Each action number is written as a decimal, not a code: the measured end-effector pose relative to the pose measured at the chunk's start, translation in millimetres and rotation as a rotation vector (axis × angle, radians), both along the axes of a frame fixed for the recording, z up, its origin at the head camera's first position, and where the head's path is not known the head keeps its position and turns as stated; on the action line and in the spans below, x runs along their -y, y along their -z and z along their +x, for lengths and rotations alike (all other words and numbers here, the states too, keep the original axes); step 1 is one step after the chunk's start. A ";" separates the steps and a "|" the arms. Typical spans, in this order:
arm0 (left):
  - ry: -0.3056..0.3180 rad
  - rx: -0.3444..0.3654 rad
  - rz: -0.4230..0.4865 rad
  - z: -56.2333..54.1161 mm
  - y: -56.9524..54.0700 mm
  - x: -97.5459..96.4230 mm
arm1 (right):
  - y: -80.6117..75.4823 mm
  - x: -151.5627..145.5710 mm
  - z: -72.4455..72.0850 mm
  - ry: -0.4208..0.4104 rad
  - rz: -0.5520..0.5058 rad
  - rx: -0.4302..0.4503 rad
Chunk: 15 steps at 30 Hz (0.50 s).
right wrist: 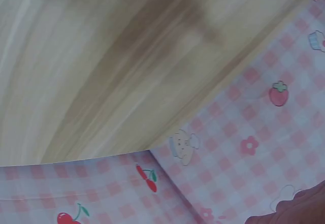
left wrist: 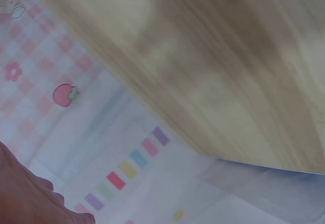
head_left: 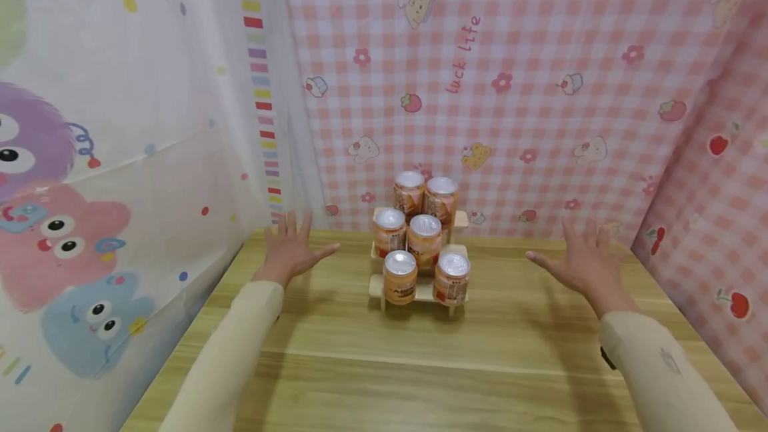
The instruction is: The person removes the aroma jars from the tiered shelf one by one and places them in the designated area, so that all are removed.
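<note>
On a stepped wooden rack (head_left: 377, 287) stand several small orange cans with silver lids, two on each of its three steps. A front-left can (head_left: 400, 279) and a front-right can (head_left: 452, 280) have a gap between them. To the left of the rack, my left hand (head_left: 291, 249) is held with fingers spread, touching nothing. My right hand (head_left: 585, 262) is spread likewise on the other side, well apart from the cans. Only part of the left hand (left wrist: 30, 196) shows in the left wrist view, and a bit of the right hand (right wrist: 297, 209) in the right wrist view.
The rack stands toward the back of a wood-grain table (head_left: 360, 379). Behind it hangs a pink checked curtain (head_left: 384, 125). A white cartoon-print sheet (head_left: 168, 219) borders the left, and a cherry-print cloth (head_left: 714, 219) the right.
</note>
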<state>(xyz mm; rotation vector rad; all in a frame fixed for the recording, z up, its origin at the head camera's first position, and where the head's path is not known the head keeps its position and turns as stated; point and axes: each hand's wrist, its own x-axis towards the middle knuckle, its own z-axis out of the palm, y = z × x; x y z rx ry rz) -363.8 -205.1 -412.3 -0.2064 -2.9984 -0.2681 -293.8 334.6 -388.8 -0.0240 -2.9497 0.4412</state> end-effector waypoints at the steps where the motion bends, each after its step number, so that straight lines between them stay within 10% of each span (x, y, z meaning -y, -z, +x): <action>1: 0.001 -0.001 0.001 -1.0 -3.0 -1.5 | -2.5 1.8 -1.0 -0.002 -0.008 -0.002; 15: -0.014 0.011 0.138 -14.9 -42.6 -20.3 | -31.3 29.0 -10.5 -0.027 -0.165 -0.013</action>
